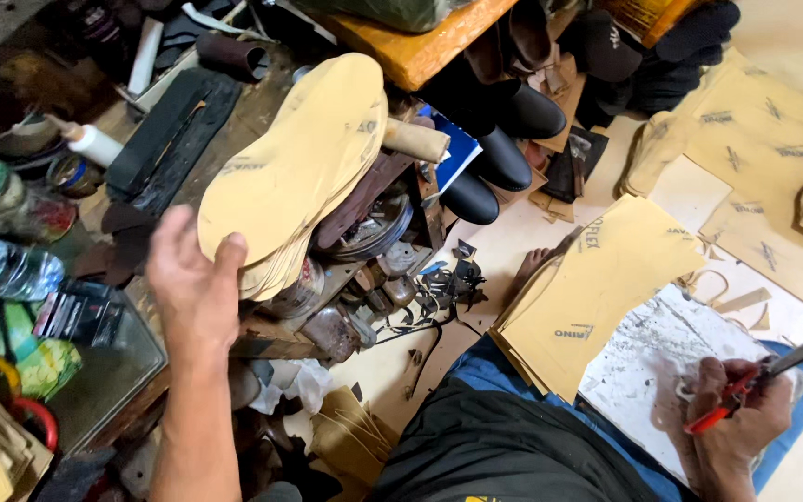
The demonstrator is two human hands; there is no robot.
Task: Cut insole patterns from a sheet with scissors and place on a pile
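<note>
My left hand (192,284) grips the near end of a stack of tan cardboard insole cut-outs (299,163), resting on the cluttered low workbench (234,121). My right hand (731,423) is low at the right, closed around red-handled scissors (773,372) whose blades point up and right. It hovers over a white scuffed board (648,363) lying on my lap. A pile of tan cardboard sheets (597,279) lies beside that board.
Black shoes (504,139) stand under an orange shelf (411,46). More tan sheets (764,139) cover the floor at right. A plastic bottle (2,270), glue bottle (90,141), black rubber strips (174,130) and offcuts (439,288) crowd the left and middle.
</note>
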